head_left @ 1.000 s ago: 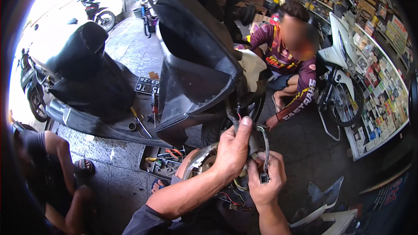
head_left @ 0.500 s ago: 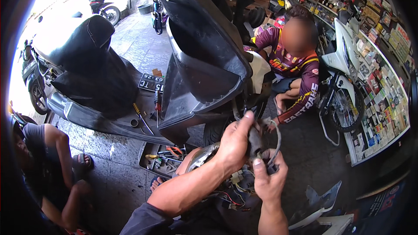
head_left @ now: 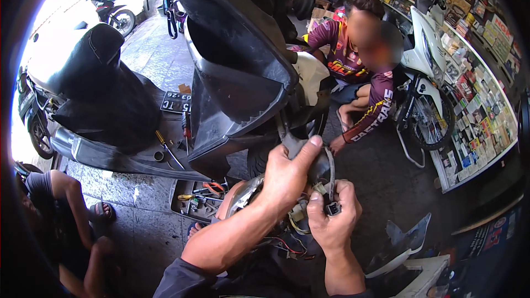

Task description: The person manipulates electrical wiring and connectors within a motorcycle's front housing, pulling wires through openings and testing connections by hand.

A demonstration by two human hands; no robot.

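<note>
My left hand is closed around a dark, sleeve-like part of a wiring harness, thumb on top; its fingers hide most of that part. A grey cable loops from there to my right hand. Its fingers grip a black plug connector at the cable's end, the open face showing. Just above my right thumb sits a small pale connector. Below, between my forearms, hang loose coloured wires and a whitish connector.
Ahead stands a scooter, screwdrivers on its footboard. A tool tray lies below it. One person crouches beyond my hands; another sits at left. A white motorcycle, display case and white panel are right.
The view has shifted, so the scene sits further left. My right hand has turned the black connector so its open face shows, and the pale connector has come into sight. Both hands keep hold.
</note>
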